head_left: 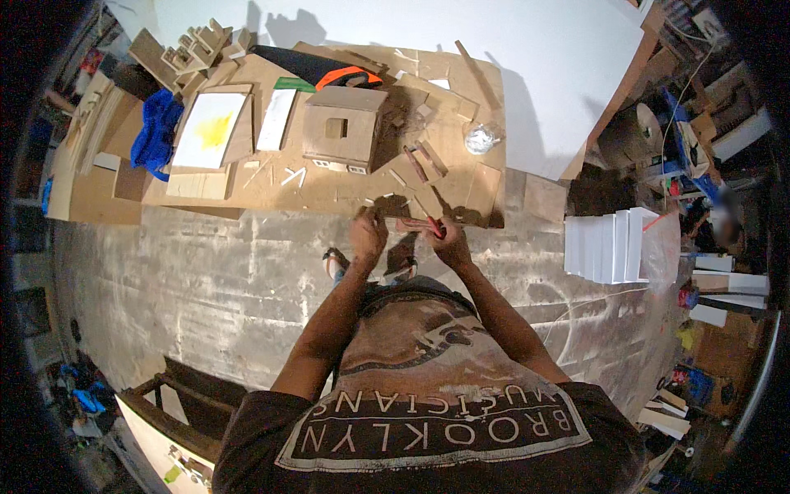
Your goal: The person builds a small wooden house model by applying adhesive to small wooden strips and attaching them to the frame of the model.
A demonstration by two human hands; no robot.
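My left hand (369, 237) is over the near edge of the wooden work board (271, 193), fingers pinched together; whatever is between them is too small to make out. To its right, my right hand (449, 244) is closed round a slim red-handled tool (436, 228), its thin end pointing away over the board; its exact kind is unclear. Beyond my hands stands a small wooden model house (341, 123) with a square window opening. A little wooden frame (425, 162) lies to the right of the house, with thin offcuts and slivers about it.
Behind the house lies a handsaw (350, 76) with an orange-black handle. A clear crumpled container (482, 138) sits at the board's right. Leftward are a yellow-stained white panel (212, 128) and blue cloth (155, 132). White boards (601, 247) are stacked at right.
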